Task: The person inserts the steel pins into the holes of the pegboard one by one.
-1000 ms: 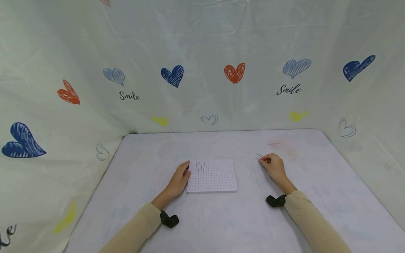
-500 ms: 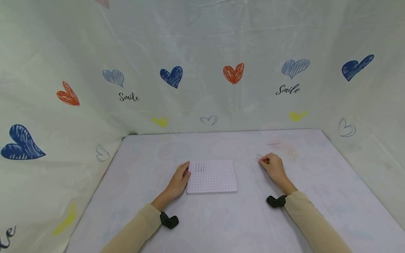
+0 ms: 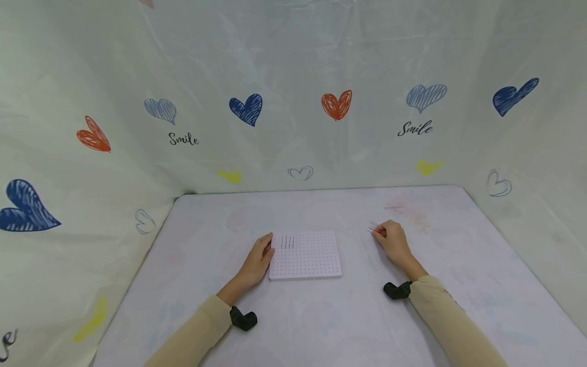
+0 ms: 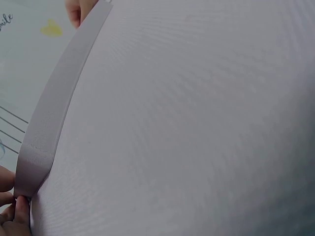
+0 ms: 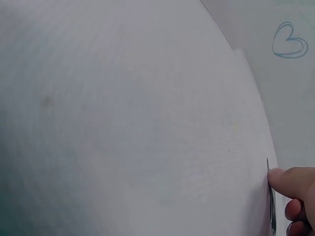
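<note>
Your left hand (image 3: 258,261) lies flat on the table (image 3: 302,316), fingers extended and relaxed, their tips pressed against the left edge of the white perforated pegboard (image 3: 306,256); nothing is held. The left wrist view shows the fingertips (image 4: 19,209) meeting the board's side wall. Three thin pins (image 3: 288,241) stand upright in the board's far left corner, just beside those fingertips. Your right hand (image 3: 390,240) rests on the table well to the right of the board, fingers curled, pinching a small bunch of thin metal needles (image 3: 373,226) whose ends fan out past the fingertips. The right wrist view shows one needle (image 5: 270,201) lying against a fingertip (image 5: 283,181).
</note>
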`<state>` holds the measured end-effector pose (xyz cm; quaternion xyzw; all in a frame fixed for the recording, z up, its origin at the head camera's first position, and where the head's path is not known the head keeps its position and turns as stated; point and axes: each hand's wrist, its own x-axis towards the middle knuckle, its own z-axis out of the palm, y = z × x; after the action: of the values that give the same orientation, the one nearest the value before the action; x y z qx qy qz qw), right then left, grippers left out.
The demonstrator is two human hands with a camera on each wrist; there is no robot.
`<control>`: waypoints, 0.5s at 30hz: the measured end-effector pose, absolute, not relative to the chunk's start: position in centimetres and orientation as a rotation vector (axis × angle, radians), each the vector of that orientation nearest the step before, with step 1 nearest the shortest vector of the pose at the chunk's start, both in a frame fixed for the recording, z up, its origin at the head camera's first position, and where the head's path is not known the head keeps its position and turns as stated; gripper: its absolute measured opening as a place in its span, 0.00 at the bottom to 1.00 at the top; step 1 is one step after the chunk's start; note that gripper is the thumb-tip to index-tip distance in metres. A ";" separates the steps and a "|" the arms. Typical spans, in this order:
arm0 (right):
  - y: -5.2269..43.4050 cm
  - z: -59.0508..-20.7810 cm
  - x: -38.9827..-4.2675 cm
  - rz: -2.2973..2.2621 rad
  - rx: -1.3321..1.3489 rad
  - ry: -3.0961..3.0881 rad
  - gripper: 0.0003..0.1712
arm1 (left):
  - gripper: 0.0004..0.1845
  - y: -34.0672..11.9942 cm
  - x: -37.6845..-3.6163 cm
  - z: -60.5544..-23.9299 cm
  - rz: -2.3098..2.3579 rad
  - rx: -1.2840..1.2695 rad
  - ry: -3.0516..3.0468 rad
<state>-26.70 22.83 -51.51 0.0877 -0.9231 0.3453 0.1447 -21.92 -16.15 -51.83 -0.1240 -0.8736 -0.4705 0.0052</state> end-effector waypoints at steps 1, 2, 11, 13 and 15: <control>22.8 -51.4 -26.6 0.993 0.241 -2.655 0.05 | 0.27 -16.2 -21.9 -51.8 -1.470 -0.392 -2.736; 22.8 -51.4 -26.5 0.991 0.232 -2.653 0.05 | 0.27 -16.2 -21.9 -51.8 -1.471 -0.390 -2.736; 22.8 -51.3 -26.8 0.945 0.324 -2.687 0.06 | 0.27 -16.1 -21.9 -51.7 -1.472 -0.396 -2.722; 22.7 -51.3 -26.9 0.942 0.330 -2.700 0.06 | 0.27 -16.1 -21.9 -51.8 -1.473 -0.394 -2.724; 22.6 -51.4 -26.9 0.936 0.338 -2.710 0.06 | 0.27 -16.2 -22.0 -51.9 -1.469 -0.395 -2.724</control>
<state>-26.92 22.59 -51.37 0.1161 -0.9311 0.3215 0.1272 -21.98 -16.17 -51.92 -0.1267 -0.8731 -0.4707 0.0106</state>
